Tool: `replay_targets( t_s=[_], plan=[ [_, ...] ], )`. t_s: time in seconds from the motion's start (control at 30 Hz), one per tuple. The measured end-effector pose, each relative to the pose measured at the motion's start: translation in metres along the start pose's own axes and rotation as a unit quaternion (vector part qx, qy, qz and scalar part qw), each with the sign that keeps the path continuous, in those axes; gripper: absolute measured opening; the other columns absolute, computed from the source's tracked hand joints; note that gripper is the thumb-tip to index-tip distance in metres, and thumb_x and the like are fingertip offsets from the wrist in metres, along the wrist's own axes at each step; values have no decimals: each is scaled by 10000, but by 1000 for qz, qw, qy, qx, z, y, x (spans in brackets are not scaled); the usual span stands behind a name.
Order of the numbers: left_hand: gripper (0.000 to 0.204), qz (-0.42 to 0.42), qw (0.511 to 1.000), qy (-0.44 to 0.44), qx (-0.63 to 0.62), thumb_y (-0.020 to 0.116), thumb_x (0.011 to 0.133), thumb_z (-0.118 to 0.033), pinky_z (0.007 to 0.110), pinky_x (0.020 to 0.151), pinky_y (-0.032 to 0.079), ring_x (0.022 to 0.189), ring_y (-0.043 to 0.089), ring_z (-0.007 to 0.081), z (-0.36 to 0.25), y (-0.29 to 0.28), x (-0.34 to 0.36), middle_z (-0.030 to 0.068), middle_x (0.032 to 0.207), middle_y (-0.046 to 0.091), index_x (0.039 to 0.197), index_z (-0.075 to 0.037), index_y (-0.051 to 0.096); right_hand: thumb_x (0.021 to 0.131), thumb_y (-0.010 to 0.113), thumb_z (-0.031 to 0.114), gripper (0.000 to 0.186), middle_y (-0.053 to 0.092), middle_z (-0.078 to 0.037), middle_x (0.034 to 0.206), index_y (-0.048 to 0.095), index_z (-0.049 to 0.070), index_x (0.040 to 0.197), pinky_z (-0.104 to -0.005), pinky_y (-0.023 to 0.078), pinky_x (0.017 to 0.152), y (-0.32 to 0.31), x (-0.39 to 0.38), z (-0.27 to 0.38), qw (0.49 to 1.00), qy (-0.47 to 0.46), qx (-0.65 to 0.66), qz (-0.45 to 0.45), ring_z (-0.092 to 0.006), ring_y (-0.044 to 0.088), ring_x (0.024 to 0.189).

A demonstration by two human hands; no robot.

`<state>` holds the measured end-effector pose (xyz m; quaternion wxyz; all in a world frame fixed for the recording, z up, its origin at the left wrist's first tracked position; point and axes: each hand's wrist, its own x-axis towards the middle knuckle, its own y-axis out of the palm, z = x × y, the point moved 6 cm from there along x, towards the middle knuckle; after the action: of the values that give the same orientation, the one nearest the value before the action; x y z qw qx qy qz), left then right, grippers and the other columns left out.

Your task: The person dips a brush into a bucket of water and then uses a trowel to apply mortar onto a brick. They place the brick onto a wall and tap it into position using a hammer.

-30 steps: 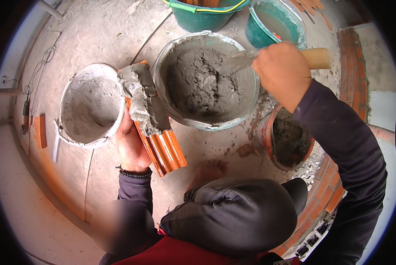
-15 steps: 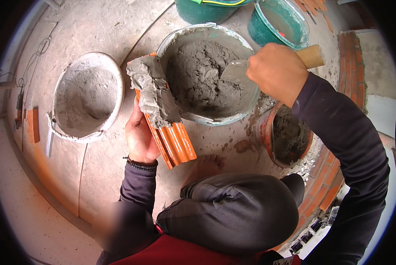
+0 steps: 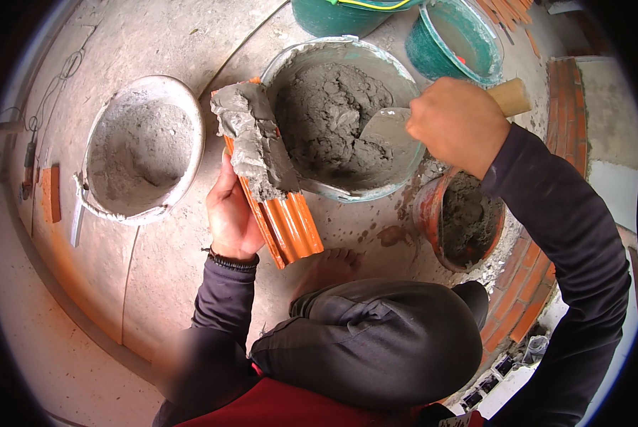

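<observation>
My left hand [image 3: 233, 213] grips a glossy orange ridged tile [image 3: 288, 229] from its left side and from below. Wet grey mortar [image 3: 255, 142] lies thick over the tile's far part, while its near end is bare. Closed around a wooden handle [image 3: 511, 97], my right hand [image 3: 459, 124] holds a trowel whose metal blade [image 3: 386, 127] points left into a large bucket [image 3: 340, 193]. Lumpy grey mortar [image 3: 326, 107] fills much of that bucket, and the blade's tip meets it. The tile's far end overlaps the bucket's left rim.
Left stands a whitish bucket [image 3: 194, 153] of dry grey powder. An orange-red bucket [image 3: 433, 228] holding mortar sits right, beside a brick edging [image 3: 529, 292]. Two green buckets [image 3: 333, 18] [image 3: 422, 50] stand at the back. A brick [image 3: 51, 193] and a cable [image 3: 66, 71] lie far left.
The view has shifted slightly, so most things sit a little further right. Both hands keep their grips, and the trowel blade remains in the mortar bucket.
</observation>
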<state>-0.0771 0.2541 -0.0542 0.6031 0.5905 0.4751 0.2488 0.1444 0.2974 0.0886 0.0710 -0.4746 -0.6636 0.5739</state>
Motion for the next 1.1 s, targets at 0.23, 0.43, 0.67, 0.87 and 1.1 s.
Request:
replay_targets(
  t_s=[0.23,0.43,0.67,0.87,1.1],
  plan=[
    [478,-11,1000,-9,8,397,1047,-387,447,1044,436,1204,559,256,0,-1,1,85,1352,563,1415,-86,441,751,635,125,101,667,-65,759,728,111,713,-409,549,658,-6,0,0,999,-32,5,-23,-281,678,762],
    [477,-16,1000,-8,20,401,1046,-395,434,1032,446,1186,569,248,0,0,0,79,1329,576,1401,-81,457,723,652,90,75,663,-74,805,706,96,775,-416,535,722,1,1,4,997,-36,67,-11,-294,668,808],
    [482,-20,1000,-6,7,399,1046,-396,429,1033,445,1185,569,250,-1,-3,0,85,1329,575,1402,-76,455,747,645,80,119,640,-119,888,682,75,860,-444,502,803,5,-43,-56,990,51,125,-35,-310,638,891],
    [491,-28,999,-12,9,404,1043,-407,432,1037,440,1194,562,248,0,-4,2,86,1336,571,1404,-77,450,770,609,97,63,633,-104,839,654,66,803,-419,499,765,13,-29,-61,989,120,-8,-85,-302,633,826],
    [488,-27,999,-11,15,403,1044,-405,430,1041,438,1199,559,249,-1,-3,1,85,1340,568,1405,-80,448,738,595,82,87,633,-116,740,655,72,677,-435,520,696,21,-15,-15,995,57,66,-41,-317,646,773]
  ],
)
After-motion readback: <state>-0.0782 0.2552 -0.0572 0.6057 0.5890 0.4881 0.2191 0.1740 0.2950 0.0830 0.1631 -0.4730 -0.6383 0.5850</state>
